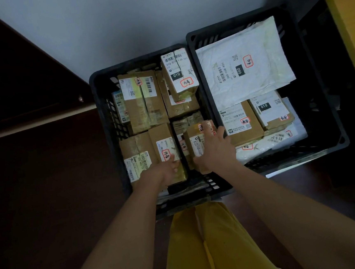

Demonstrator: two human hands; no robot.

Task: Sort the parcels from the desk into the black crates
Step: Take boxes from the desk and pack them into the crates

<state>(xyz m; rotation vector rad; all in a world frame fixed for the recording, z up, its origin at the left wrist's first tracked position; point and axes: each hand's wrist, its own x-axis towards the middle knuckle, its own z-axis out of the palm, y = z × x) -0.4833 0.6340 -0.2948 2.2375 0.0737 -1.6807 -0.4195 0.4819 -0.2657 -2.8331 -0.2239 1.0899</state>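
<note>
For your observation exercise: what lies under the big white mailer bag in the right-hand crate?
The big white mailer bag overlaps the far edges of two brown boxes in the right black crate. Whatever lies beneath its middle is covered and cannot be seen.
</note>
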